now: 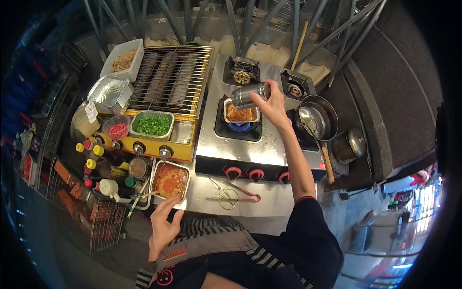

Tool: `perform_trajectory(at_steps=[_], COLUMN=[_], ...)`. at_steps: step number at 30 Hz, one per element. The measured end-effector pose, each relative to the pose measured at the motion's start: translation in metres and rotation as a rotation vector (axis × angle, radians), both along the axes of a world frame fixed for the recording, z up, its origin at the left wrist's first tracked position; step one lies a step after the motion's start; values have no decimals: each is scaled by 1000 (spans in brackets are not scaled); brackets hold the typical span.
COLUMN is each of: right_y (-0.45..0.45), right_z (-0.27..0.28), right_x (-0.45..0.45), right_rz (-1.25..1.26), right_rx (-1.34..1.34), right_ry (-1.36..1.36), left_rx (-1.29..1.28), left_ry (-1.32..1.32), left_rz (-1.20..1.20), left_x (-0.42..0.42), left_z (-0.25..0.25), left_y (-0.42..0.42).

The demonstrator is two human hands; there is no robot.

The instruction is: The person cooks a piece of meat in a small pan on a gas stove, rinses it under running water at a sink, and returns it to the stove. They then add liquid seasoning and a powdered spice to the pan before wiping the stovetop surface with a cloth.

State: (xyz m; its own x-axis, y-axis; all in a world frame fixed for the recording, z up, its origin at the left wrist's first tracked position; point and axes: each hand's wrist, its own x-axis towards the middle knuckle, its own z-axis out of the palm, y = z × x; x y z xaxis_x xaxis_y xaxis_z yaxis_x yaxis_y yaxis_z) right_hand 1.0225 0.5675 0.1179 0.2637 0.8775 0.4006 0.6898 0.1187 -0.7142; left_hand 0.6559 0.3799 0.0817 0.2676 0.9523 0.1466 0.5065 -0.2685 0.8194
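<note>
My right hand [271,103] grips a metal shaker [245,96], tilted on its side over a small foil tray [226,117]. Reddish-brown food [239,113] fills that tray, which sits on a gas burner with a blue flame [239,126] beneath it. My left hand [164,222] is held in the air before my apron [213,242], fingers apart and holding nothing. Just beyond it stands a metal pan of red sauce [169,180] with a wooden handle [150,194] leaning out over its rim.
Left of the stove is a yellow grill [180,146] bearing foil-wrapped pieces [183,77], a tray of chopped green onion [153,124] and foil containers [111,92]. Sauce bottles [108,166] crowd its front. Scissors [227,198] and red-handled tongs [247,193] lie nearby. A frying pan [326,115] holds a ladle.
</note>
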Motion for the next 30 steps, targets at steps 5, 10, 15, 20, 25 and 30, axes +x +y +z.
perform_trajectory(at_steps=[5, 10, 15, 20, 25, 30], right_y=[5, 14, 9, 24, 21, 0], right_z=[-2, -2, 11, -8, -16, -3], right_x=[-6, -5, -6, 9, 28, 21], right_rz=[8, 10, -43, -122, -180, -135], right_rx=[13, 102, 53, 42, 10, 29], right_ry=[-77, 36, 39, -94, -117, 60], left_rx=[6, 13, 46, 42, 33, 16], left_ry=[-23, -48, -26, -37, -48, -53], left_rz=[26, 11, 2, 19, 26, 20], left_x=[-3, -8, -10, -11, -14, -8], left_z=[-10, -19, -17, -18, -19, -16], left_y=[-2, -8, -10, -14, -12, -14])
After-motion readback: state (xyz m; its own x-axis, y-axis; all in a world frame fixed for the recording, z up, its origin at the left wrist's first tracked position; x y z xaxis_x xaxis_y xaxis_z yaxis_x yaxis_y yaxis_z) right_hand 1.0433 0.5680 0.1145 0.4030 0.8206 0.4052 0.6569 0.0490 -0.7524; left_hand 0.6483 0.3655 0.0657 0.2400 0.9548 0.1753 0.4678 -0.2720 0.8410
